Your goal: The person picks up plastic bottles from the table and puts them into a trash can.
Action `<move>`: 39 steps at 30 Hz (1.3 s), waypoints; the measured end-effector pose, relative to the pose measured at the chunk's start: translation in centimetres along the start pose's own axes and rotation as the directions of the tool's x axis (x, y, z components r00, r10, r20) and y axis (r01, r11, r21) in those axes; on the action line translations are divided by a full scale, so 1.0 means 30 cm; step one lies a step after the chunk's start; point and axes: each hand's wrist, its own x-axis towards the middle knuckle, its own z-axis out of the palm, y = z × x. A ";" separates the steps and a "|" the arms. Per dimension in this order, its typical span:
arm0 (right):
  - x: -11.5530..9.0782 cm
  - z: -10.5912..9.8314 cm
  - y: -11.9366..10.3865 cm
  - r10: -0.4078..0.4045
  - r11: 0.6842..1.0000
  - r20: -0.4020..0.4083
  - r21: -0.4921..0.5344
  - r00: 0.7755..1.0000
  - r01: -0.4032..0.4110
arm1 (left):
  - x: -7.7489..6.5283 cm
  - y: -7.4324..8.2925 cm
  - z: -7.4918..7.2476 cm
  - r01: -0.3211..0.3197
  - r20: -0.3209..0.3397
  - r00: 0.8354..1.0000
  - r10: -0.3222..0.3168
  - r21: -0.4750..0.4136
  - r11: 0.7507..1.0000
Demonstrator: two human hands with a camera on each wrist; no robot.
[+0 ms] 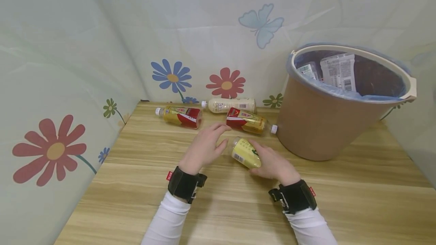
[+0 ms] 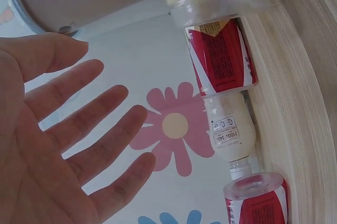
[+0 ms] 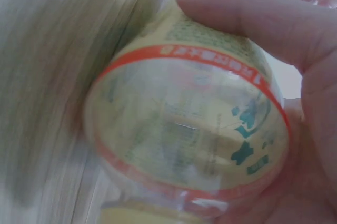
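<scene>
My right hand (image 1: pixel 274 163) grips a clear plastic bottle with a yellow label (image 1: pixel 245 152), thumb along one side and fingers round the other. The right wrist view looks at the rounded shoulder of this bottle (image 3: pixel 195 129), where an orange band rings the label. The bottle lies tilted over the wooden table, its base toward my left hand. My left hand (image 1: pixel 203 147) is held just left of that base with nothing in it. In the left wrist view, its fingers are spread and relaxed, palm facing the camera.
Toward the back lie two red-and-yellow labelled bottles, one on the left (image 1: pixel 184 117) and one on the right (image 1: pixel 246 121), with a cream bottle (image 1: pixel 231 105) behind. A brown bin (image 1: pixel 313 124) with a blue liner stands at right, holding clear plastic packaging (image 1: pixel 338 72). Flower-printed sheeting (image 1: pixel 190 22) walls the table.
</scene>
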 end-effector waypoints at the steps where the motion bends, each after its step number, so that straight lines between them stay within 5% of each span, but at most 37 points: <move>1: 0.002 -0.001 0.000 -0.010 1.000 -0.012 0.006 1.000 0.010 | 0.000 0.001 0.000 0.007 -0.007 1.000 -0.007 -0.004 1.000; 9: 0.008 -0.011 -0.015 -0.129 0.986 -0.211 0.074 0.969 0.148 | 0.006 0.016 0.005 0.140 -0.128 0.978 -0.167 -0.198 0.970; 13: 0.011 -0.012 -0.028 -0.158 0.974 -0.325 0.102 0.933 0.200 | 0.013 0.025 0.017 0.182 -0.150 0.953 -0.263 -0.411 0.893; 17: 0.009 -0.013 -0.042 -0.172 0.963 -0.397 0.124 0.902 0.238 | 0.018 0.032 0.030 0.183 -0.108 0.949 -0.297 -0.577 0.796; 24: 0.003 -0.012 -0.068 -0.227 0.948 -0.445 0.104 0.866 0.302 | 0.027 0.051 0.042 0.192 -0.043 0.952 -0.303 -0.685 0.703; 39: 0.004 0.002 -0.091 -0.262 0.926 -0.434 0.138 0.862 0.351 | 0.029 0.049 0.043 0.146 -0.057 0.956 -0.287 -0.757 0.637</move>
